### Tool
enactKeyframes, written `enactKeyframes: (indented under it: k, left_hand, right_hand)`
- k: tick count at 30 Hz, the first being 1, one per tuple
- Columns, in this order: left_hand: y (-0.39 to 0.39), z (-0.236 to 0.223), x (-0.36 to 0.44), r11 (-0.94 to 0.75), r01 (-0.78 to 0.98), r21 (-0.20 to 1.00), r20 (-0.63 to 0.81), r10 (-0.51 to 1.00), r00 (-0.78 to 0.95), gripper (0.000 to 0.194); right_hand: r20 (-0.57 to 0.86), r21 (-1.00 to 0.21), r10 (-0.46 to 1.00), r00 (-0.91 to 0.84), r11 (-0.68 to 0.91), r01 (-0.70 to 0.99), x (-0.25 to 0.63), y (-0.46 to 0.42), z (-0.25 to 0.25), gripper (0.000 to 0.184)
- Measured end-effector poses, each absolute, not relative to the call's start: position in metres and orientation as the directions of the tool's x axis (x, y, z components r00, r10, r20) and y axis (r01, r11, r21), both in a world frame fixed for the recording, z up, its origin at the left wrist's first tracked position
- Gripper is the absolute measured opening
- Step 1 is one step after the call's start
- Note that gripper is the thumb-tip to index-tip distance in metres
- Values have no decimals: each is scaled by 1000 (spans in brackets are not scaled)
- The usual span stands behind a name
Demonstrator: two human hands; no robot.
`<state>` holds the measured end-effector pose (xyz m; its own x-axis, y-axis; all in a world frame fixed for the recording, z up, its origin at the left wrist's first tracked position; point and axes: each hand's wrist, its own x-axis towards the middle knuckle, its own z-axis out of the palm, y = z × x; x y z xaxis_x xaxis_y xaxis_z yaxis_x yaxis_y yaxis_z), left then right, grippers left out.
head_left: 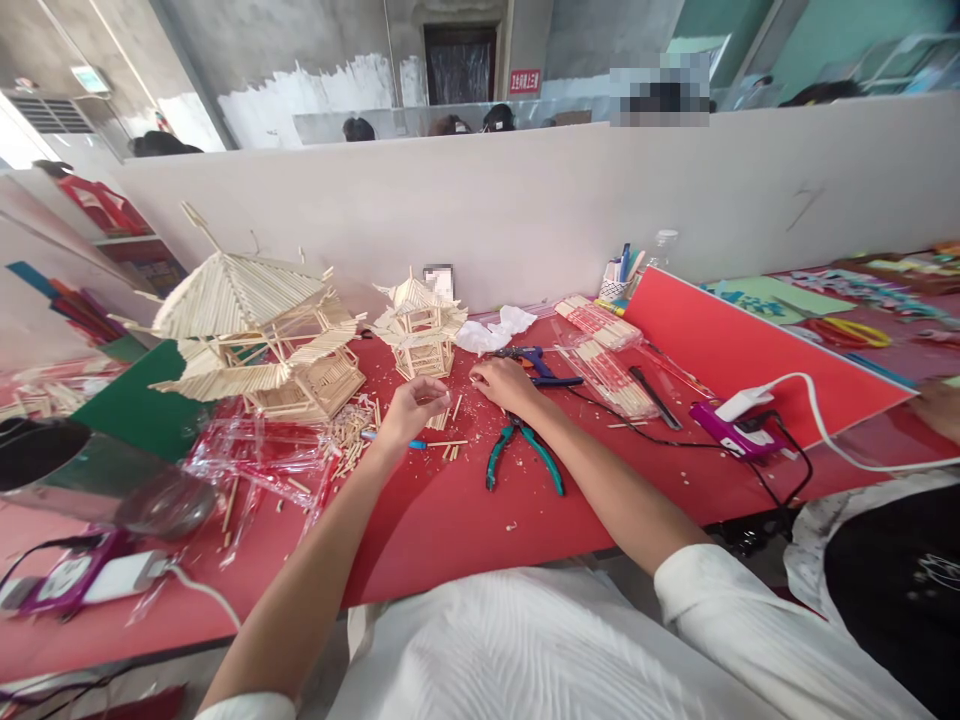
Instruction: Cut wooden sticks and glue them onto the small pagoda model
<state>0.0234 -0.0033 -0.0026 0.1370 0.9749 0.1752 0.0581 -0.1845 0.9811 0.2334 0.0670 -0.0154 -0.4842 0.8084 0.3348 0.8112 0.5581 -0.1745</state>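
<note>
My left hand (415, 408) is raised over the red table, thumb and fingertips pinched together; whatever is between them is too small to name. Facing it, my right hand (504, 385) also has its fingertips pressed together, and their contents cannot be made out. Just behind my hands stands a small pavilion model (420, 325) built of wooden sticks. Beneath my right wrist lie green-handled pliers (528, 450), jaws hidden by the forearm. Short cut sticks (451, 447) and a blue pen-like tool (416, 443) lie near my left hand.
A larger stick pavilion (255, 330) stands left, beside crumpled plastic wrap (255, 450). To the right are a blue glue gun (534, 362), packs of sticks (611, 375), a red board (757, 350) and a purple power strip (739, 430) with cables. A white partition (525, 210) runs behind.
</note>
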Motion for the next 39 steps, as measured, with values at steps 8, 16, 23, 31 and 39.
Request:
enactKeyframes:
  k: [8, 16, 23, 31, 39]
  left_hand:
    - [-4, -3, 23, -155, 27, 988, 151, 981, 120, 37]
    - [0, -7, 21, -202, 42, 979, 198, 977, 76, 31]
    - [-3, -5, 21, -130, -106, 986, 140, 986, 90, 36]
    - [-2, -4, 21, -143, -150, 978, 154, 986, 61, 43]
    - [-1, -1, 22, -251, -86, 964, 250, 968, -27, 45]
  right_hand:
    - [271, -197, 895, -354, 412, 890, 277, 59, 13, 31]
    - [-244, -15, 955, -166, 167, 986, 299, 37, 31, 96]
    - [-350, -10, 929, -120, 125, 992, 289, 40, 31, 85]
    - [-278, 20, 950, -146, 157, 987, 285, 39, 38, 53]
    - [138, -329, 855, -501, 516, 791, 280, 29, 46, 39]
